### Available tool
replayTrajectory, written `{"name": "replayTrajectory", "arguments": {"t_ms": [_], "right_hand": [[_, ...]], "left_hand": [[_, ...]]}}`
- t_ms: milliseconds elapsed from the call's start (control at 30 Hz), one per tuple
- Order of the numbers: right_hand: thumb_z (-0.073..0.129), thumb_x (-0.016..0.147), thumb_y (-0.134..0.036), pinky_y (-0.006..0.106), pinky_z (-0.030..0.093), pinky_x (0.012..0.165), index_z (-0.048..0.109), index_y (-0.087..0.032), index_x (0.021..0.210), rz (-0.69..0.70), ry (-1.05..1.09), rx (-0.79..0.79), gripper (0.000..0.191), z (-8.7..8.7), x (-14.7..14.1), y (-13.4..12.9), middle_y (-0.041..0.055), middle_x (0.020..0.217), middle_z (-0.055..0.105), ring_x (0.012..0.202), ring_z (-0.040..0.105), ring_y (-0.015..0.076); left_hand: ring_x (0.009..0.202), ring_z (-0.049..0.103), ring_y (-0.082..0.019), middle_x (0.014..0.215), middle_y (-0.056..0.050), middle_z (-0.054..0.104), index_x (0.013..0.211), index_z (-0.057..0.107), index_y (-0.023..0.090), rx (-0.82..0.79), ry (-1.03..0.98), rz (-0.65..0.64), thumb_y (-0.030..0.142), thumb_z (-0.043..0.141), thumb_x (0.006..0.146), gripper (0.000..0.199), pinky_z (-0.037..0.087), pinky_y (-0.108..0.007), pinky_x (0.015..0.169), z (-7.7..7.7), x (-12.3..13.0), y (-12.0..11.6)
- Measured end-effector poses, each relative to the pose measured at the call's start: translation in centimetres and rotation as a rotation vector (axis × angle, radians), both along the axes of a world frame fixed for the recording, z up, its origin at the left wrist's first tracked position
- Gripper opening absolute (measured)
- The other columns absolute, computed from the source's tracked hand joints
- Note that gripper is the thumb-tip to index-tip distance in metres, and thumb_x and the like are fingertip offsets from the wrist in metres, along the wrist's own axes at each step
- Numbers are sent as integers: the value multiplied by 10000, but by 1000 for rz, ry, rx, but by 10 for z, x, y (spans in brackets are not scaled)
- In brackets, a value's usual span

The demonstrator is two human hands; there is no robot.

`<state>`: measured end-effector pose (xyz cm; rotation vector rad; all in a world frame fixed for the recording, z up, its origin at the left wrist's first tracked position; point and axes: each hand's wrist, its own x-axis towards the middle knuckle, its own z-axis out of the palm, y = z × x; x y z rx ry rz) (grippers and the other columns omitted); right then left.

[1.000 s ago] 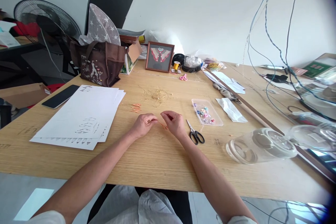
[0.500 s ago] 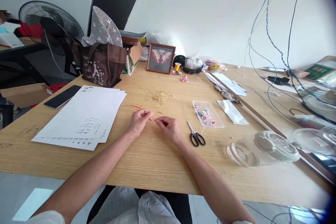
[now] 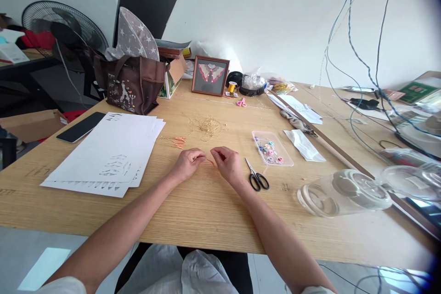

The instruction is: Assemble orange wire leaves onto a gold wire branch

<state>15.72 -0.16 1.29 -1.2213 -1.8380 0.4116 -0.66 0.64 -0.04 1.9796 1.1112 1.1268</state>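
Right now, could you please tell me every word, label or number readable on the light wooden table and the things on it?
Nothing can be read with certainty.
Brown fabric tote bag: pale print, no legible words.
Green card, far right: printing too small to read.
Light wooden table: dark marks at left and beside the black-handled scissors, too blurred to read.

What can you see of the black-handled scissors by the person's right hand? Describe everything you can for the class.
The scissors have two black loop handles and slim metal-looking blades, which look closed and point away from the person, up and left in the view. They lie flat on the light wooden table, just right of the right hand, which does not touch them, and near the clear plastic tray, apart from it.
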Motion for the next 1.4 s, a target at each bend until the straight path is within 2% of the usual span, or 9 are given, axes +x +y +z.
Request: {"name": "replayTrajectory", "arguments": {"t_ms": [100,200,433,533,767,933,1067,1233,1400], "right_hand": [[492,811,-309,217,371,499,649,-151,740,-2,123,-154,234,-3,3,6,26,621,608,524,509,122],[501,799,-337,206,321,444,645,-139,730,46,194,-274,254,-7,2,8,0,560,553,462,437,97],[496,811,-324,200,295,462,684,-140,769,129,147,-232,266,-12,-14,-4,-8,555,539,478,396,83],[505,803,-292,199,318,475,694,-142,801,120,114,-205,242,-11,-18,-9,8,590,587,499,443,93],[461,823,-255,204,332,498,677,-134,705,130,-50,-105,273,-7,-19,-13,8,578,588,498,467,97],[456,826,-242,209,351,529,663,-145,717,83,-86,-21,254,-1,-14,-11,21,591,597,518,486,104],[474,811,-251,211,363,537,657,-149,715,19,-2,-42,230,3,-6,-5,32,624,612,543,505,114],[484,798,-332,200,305,432,633,-140,702,45,164,-266,261,-1,1,3,-9,526,520,443,407,90],[504,786,-366,198,266,422,649,-123,710,111,195,-310,293,-9,-6,3,-20,528,481,452,360,76]], "left_hand": [[655,548,-126,700,-25,630,728,635,158,-94,-116,-73,248,557,765,124,413,-230,636,3,3,-3],[650,536,-117,693,-13,614,731,628,153,-223,-277,-74,281,585,742,135,420,-227,646,7,5,-6],[595,507,-95,590,22,553,672,599,147,-319,-522,89,307,613,707,164,415,-221,645,6,5,-3],[591,519,-103,596,16,568,682,605,145,-287,-468,154,325,612,700,182,420,-225,627,2,3,0],[567,505,-110,612,3,595,687,620,154,-40,-84,253,316,538,761,196,380,-213,560,-2,-1,-1],[649,556,-137,702,-30,637,739,637,170,66,33,162,279,520,789,168,401,-232,613,-3,-2,2],[689,561,-148,706,-36,632,724,640,176,63,46,21,234,535,782,133,412,-248,653,0,-1,1],[664,544,-126,702,-16,620,737,631,163,-140,-147,-88,267,560,765,128,420,-237,652,6,2,-5],[613,514,-103,623,11,568,690,601,148,-289,-437,-1,313,595,726,168,423,-232,650,8,3,-4]]}}
